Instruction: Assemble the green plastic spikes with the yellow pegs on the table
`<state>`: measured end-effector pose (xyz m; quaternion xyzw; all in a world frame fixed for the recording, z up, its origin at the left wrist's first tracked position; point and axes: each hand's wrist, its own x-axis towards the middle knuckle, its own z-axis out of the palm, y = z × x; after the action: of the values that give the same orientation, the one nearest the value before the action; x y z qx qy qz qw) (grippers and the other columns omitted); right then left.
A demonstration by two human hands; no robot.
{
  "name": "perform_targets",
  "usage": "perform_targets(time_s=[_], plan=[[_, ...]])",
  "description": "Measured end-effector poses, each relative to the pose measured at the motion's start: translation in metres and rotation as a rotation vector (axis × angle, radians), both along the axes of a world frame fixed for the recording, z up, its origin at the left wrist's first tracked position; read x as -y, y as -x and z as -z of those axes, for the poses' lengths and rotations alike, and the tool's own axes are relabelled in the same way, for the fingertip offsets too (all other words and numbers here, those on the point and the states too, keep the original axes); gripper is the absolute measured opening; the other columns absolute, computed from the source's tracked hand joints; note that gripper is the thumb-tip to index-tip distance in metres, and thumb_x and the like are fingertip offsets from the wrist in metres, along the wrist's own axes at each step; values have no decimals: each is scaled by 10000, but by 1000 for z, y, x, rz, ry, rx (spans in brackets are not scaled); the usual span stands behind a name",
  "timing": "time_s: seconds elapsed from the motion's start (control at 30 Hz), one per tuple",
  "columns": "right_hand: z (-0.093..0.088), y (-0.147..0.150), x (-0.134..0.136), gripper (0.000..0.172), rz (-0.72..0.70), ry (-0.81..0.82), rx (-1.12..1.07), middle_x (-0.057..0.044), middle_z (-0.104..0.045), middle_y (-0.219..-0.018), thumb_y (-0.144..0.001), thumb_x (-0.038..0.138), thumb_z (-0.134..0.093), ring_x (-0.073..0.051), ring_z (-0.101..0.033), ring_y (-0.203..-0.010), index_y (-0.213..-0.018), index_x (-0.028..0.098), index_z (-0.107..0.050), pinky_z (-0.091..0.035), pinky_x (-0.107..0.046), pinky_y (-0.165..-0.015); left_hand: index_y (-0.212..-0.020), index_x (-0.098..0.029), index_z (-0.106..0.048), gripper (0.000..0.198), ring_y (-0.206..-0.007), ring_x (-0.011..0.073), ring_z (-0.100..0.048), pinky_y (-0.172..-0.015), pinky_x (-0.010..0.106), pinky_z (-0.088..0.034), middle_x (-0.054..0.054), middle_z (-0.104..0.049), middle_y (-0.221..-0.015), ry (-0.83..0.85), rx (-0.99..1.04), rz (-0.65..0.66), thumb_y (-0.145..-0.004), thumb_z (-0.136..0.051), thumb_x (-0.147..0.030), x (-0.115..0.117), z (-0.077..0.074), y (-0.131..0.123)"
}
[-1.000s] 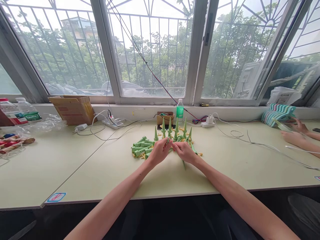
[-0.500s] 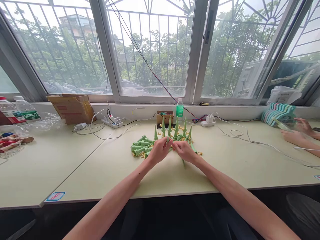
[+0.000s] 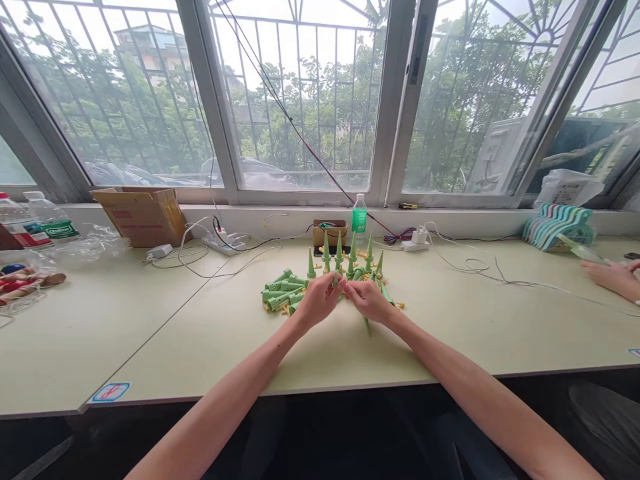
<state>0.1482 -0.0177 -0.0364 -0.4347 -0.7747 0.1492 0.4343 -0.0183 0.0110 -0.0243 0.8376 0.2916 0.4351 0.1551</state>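
My left hand [image 3: 320, 298] is closed on a green plastic watering spike [image 3: 336, 279], of which only a small part shows between the fingers. Fingertip to fingertip with it, my right hand [image 3: 370, 300] is pinched closed; whatever it grips is too small and covered to make out. Behind the hands several green cone spikes [image 3: 326, 252] stand upright with yellow valve pieces at their bases. To the left lies a heap of green tube-shaped parts [image 3: 281, 293], with yellow bits among them. A pointed green tip [image 3: 368, 327] pokes out below my right hand.
Behind the spikes are a small cardboard box [image 3: 325, 235] and a green-labelled bottle [image 3: 359, 217]. White cables [image 3: 470, 267] and power strips run along the window side. A larger box [image 3: 145, 217] stands left. At right, another person's hand [image 3: 613, 277] is near teal hangers [image 3: 557, 227].
My hands keep almost the same place and grip. At the right, the other person's hands have shifted away from the hangers, toward the right edge.
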Motion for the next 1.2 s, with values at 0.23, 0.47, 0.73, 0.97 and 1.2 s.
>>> perform_targets(time_s=[0.23,0.47,0.73,0.97,1.2], plan=[[0,0,0,521,-5,5,-9,8,-477,-532,-960,485,-352,-93,-394,-501,-586,160,-510,-307,-227,-525,-780,-167,-556,308,-540,75,-400,-547,200,-364,-22,-563,-654,-3,-4,0,-945,-433,-397,1,0,0],[0,0,0,523,-6,6,-6,2,-503,-545,-962,481,-355,-95,-417,-506,-589,156,-521,-316,-228,-532,-798,-170,-567,298,-553,81,-413,-548,203,-366,-16,-581,-672,2,-14,-1,-942,-440,-397,1,-1,0],[-2,0,2,534,-5,12,-4,7,-483,-523,-958,504,-354,-90,-397,-490,-590,154,-519,-300,-228,-520,-794,-170,-562,314,-542,80,-407,-558,207,-367,-22,-566,-651,0,-21,-3,-945,-428,-411,2,-2,0],[0,-1,1,540,-9,3,3,-2,-502,-537,-957,510,-349,-97,-411,-502,-581,158,-514,-310,-233,-525,-797,-173,-566,316,-534,81,-399,-549,208,-362,-25,-551,-635,-6,-20,-6,-942,-429,-417,1,-1,0],[2,-2,-1,523,-9,1,15,1,-492,-539,-959,488,-350,-99,-406,-507,-586,159,-514,-309,-234,-526,-803,-171,-571,290,-538,79,-412,-550,204,-369,-22,-570,-650,4,-21,2,-939,-442,-393,1,-1,0]])
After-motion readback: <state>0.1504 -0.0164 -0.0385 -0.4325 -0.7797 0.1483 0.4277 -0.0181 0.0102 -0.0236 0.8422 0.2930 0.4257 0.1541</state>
